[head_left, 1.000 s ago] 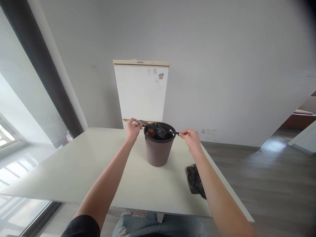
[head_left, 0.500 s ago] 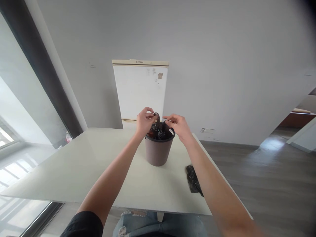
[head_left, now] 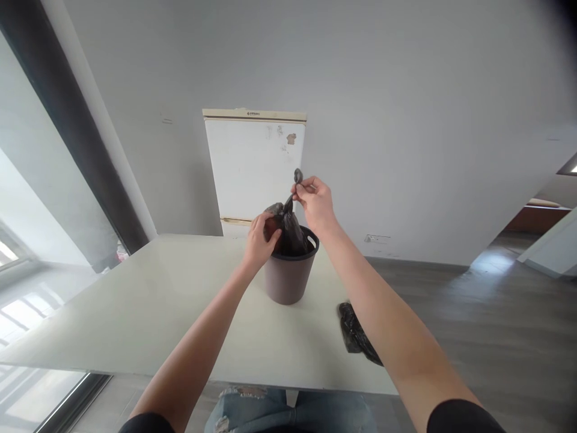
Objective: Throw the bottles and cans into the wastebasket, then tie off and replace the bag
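Note:
A small brown bin [head_left: 287, 277] stands on a white table [head_left: 135, 313]. A black bin bag [head_left: 291, 231] rises out of it, its top gathered into a tied neck. My right hand [head_left: 314, 201] pinches the bag's tied end above the bin and holds it up. My left hand [head_left: 259, 239] is closed on the bag's left side at the bin's rim.
A second, crumpled black bag [head_left: 356, 334] lies on the table to the right of the bin, near the table's right edge. A white fridge [head_left: 253, 165] stands against the wall behind. A large window runs along the left. Wooden floor lies to the right.
My hands first pulled the bag's ends apart sideways, then came together over the bin. Now my right hand has lifted the tied end and my left hand has dropped to the bag's side.

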The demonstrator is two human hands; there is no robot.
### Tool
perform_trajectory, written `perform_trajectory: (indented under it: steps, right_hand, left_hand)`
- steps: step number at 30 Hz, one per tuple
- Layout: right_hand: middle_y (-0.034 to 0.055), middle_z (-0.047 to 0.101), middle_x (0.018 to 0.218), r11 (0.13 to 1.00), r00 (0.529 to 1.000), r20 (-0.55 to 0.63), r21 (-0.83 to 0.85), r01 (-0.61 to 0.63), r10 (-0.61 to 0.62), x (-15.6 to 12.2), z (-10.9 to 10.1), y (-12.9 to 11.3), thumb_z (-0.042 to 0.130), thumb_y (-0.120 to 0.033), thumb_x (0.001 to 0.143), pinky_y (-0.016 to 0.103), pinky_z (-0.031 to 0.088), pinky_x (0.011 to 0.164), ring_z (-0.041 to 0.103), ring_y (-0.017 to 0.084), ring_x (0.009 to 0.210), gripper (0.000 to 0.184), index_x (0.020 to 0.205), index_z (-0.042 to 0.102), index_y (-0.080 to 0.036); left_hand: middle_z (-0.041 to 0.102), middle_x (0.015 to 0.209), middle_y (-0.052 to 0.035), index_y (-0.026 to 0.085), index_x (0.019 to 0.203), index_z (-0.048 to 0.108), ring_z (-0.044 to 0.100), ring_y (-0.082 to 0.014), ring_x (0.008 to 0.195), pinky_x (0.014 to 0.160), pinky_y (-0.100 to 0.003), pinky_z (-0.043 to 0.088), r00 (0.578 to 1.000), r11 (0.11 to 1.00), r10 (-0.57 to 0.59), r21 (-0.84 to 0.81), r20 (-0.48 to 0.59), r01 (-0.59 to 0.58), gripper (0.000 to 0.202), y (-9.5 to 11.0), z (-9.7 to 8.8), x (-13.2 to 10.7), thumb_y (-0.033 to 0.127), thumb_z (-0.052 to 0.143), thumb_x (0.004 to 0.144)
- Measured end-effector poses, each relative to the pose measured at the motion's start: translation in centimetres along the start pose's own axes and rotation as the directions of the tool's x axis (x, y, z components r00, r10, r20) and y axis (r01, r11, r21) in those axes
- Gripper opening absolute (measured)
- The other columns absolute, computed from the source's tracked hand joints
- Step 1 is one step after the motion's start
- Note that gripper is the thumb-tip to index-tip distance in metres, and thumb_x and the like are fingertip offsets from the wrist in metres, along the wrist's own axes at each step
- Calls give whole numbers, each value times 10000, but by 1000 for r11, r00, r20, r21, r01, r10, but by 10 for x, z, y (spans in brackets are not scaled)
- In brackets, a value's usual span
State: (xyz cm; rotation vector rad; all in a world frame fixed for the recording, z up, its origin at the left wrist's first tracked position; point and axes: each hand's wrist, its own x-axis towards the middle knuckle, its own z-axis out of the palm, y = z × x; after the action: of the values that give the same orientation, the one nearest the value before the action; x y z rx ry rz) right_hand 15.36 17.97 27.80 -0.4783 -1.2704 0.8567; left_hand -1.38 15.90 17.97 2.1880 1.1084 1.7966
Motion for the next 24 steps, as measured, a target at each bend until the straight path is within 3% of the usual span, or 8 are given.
perform_trajectory:
  steps: [2, 5, 9, 12, 15, 17, 20, 24]
  right_hand:
    - [3, 677, 816, 995, 996, 24, 41, 87, -88, 14, 8, -9, 846, -418, 799, 333, 538, 771, 603, 146, 731, 379, 775, 507, -250]
    - [14, 655, 915, 979, 980, 57, 74, 189, -193, 34, 17, -26, 831, -514, 833, 343, 546, 781, 638, 177, 871, 439, 827, 474, -258]
    - [8, 619, 1023, 955, 952, 79, 51, 291, -295, 57, 23, -68, 726, -632, 905, 374, 572, 884, 624, 181, 1051, 436, 908, 480, -272]
    - [-17, 655, 1077, 930, 928, 60, 6, 369, -368, 68, 15, -110, 800, -618, 848, 417, 561, 1002, 581, 188, 1042, 453, 892, 467, -313]
    - [-34, 661, 1060, 883, 880, 79, -2, 470, -468, 74, -7, -144, 859, -543, 812, 415, 528, 1052, 583, 195, 987, 436, 862, 477, -338]
    - [-25, 669, 1041, 869, 868, 90, -39, 493, -488, 72, -28, -156, 865, -551, 809, 411, 539, 1019, 589, 206, 1019, 432, 854, 484, -351]
    - [2, 675, 991, 867, 875, 66, -115, 484, -480, 58, -61, -158, 876, -535, 806, 410, 564, 922, 604, 221, 1051, 416, 842, 502, -355]
    - [6, 651, 837, 910, 928, 3, -199, 365, -372, 26, -104, -137, 907, -424, 789, 381, 565, 758, 656, 204, 882, 373, 815, 552, -311]
  left_hand:
    - [536, 1545, -106, 275, 1414, 536, 464, -307, 1472, 1228, -536, 383, 998, 998, 54, 28, -23, -53, 535, 6, -6, 2, 231, 717, 912]
    - [339, 1688, -86, 336, 1558, 397, 330, -327, 1562, 1250, -529, 363, 993, 1000, 3, 1, -115, -3, 802, 19, -12, 11, 291, 802, 868]
    - [228, 1731, -98, 415, 1646, 162, 348, -356, 1554, 1188, -515, 446, 980, 980, -118, -174, -157, 91, 1098, 31, -12, 13, 426, 876, 812]
    - [246, 1722, -98, 424, 1629, 196, 372, -346, 1545, 1184, -494, 447, 985, 965, -123, -244, -118, 91, 977, 41, -13, 2, 506, 808, 871]
    - [295, 1695, -93, 407, 1590, 265, 434, -313, 1505, 1177, -469, 443, 986, 964, -109, -257, -123, 74, 732, 45, -19, -15, 516, 660, 984]
    - [403, 1609, -104, 369, 1522, 356, 514, -276, 1428, 1133, -431, 476, 978, 967, -139, -233, -152, 101, 524, 35, -27, -29, 491, 544, 1048]
    - [550, 1345, -103, 284, 1250, 542, 620, -233, 1225, 1031, -376, 524, 946, 967, -256, -67, -201, 247, 259, -1, -39, -56, 457, 456, 1077]
    - [545, 1186, -94, 240, 1014, 565, 646, -223, 1045, 906, -373, 547, 889, 868, -441, 193, -125, 457, 264, -65, -52, -103, 428, 390, 1071]
